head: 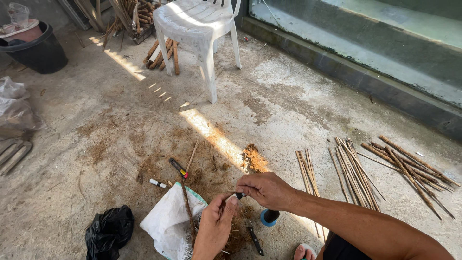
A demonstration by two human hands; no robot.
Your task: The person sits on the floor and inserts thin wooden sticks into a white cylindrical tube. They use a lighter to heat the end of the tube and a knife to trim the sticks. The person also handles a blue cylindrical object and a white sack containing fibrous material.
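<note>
Over the dusty concrete floor (pixel 298 110), my right hand (pixel 267 190) and left hand (pixel 216 224) meet — fingertips of both pinched on a small black-and-white marker (pixel 237 195) held above the white sack (pixel 168 221) — bare wooden sticks (pixel 353 171) lie well to the right.

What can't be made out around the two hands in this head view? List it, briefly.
- Small black-tipped piece pinched between the left hand and right hand: too small to identify.
- Blue round roll: partly hidden by the right wrist.
- White woven sack: cut off by the bottom edge.
- Black plastic tub: contents partly cut off by the top-left corner.
</note>
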